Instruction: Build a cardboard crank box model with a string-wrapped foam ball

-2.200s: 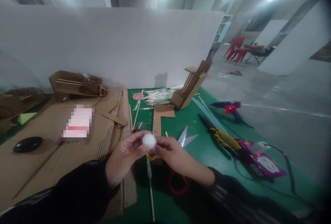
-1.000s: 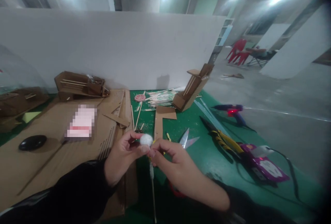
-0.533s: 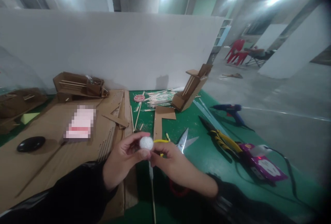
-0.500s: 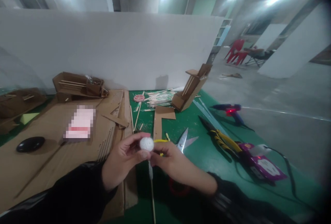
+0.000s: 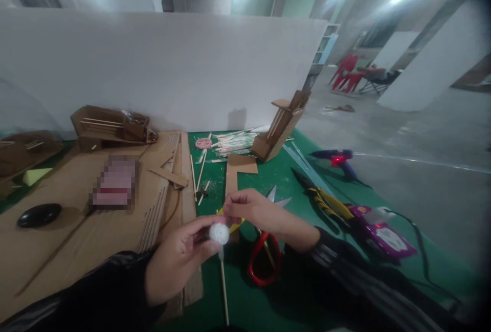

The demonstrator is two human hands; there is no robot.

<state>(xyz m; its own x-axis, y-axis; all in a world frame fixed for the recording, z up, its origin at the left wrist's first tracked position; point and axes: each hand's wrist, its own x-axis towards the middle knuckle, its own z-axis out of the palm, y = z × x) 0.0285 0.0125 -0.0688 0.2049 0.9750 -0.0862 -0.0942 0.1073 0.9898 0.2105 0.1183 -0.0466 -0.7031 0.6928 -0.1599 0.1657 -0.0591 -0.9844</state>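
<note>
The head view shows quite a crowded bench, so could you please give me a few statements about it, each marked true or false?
1. The left hand holds a white ball. True.
2. The right hand grips the red loops of the scissors. False: the right hand is up by the white ball.
3. The blades of the scissors are closed together. False: they stand apart.
4. A red light shows on the glue gun. True.
5. The black oval object lies on cardboard. True.
</note>
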